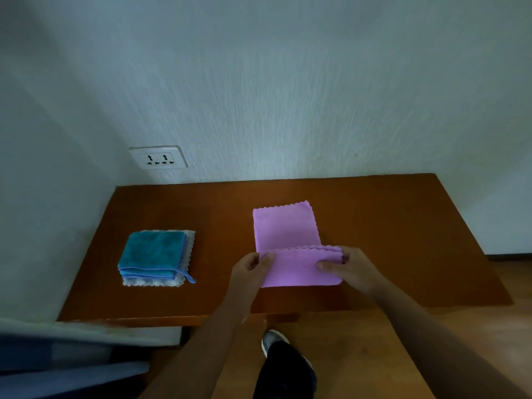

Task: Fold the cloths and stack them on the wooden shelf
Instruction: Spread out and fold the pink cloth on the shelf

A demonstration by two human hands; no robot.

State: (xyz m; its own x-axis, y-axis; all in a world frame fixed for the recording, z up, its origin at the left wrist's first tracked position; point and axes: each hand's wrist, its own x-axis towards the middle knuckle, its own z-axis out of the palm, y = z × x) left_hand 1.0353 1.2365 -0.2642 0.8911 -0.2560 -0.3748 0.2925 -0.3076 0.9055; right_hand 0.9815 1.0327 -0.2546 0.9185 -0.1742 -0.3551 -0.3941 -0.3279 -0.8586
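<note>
Your pink cloth (286, 228) lies on the wooden shelf (403, 226), a little right of its middle. Its near part is doubled over, so a flap with a wavy edge lies across the near half, while the far half lies flat in a single layer.

Your left hand (250, 269) pinches the left end of that flap, thumb on top of the fabric. Your right hand (349, 266) pinches the right end, thumb on top and fingertips curled round the edge.

Well to the left on the same shelf sits a folded teal cloth (154, 251), squarely on top of a folded white cloth (152, 282). A small blue loop sticks out at the teal cloth's near right corner.

A wall socket (158, 157) is set in the wall above the shelf's left end. Your shoe (272, 339) shows below on the wooden floor (460, 326).
</note>
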